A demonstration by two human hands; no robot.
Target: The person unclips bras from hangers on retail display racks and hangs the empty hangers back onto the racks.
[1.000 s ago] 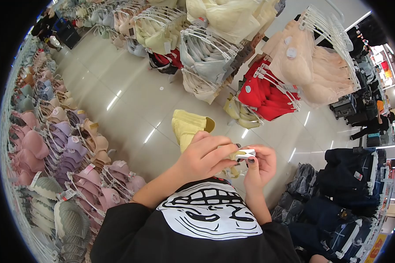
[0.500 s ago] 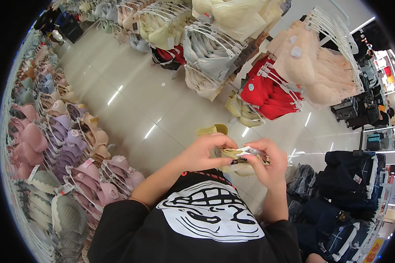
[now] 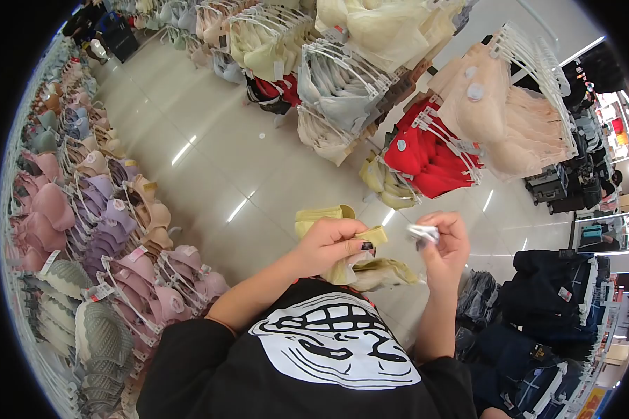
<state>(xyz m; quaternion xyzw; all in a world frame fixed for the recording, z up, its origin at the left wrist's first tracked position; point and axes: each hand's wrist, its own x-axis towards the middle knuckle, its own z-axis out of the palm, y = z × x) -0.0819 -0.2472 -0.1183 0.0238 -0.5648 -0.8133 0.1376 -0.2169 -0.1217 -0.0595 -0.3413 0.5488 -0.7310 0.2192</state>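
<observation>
My left hand point(image 3: 328, 246) is closed on a pale yellow bra point(image 3: 381, 274), pinching its band between thumb and fingers. One end of the bra shows beyond the knuckles, and a cup hangs below the hand in front of the black shirt. Apart from it, to the right, my right hand point(image 3: 449, 246) pinches a small white plastic clip point(image 3: 423, 233), blurred by motion. Whether the clip belongs to a longer hanger is hidden by the fingers. A gap separates the clip from the bra's band.
Racks of bras line the left side, with purple bras point(image 3: 112, 223) and grey ones point(image 3: 105, 342). Ahead hang red bras point(image 3: 433, 157) and peach bras point(image 3: 503, 105). Dark jeans point(image 3: 552, 286) hang at right. A tiled floor point(image 3: 210, 160) runs between the racks.
The hands have moved apart. The white clip has come away from the bra's band with my right hand, and the bra hangs more spread out from my left hand.
</observation>
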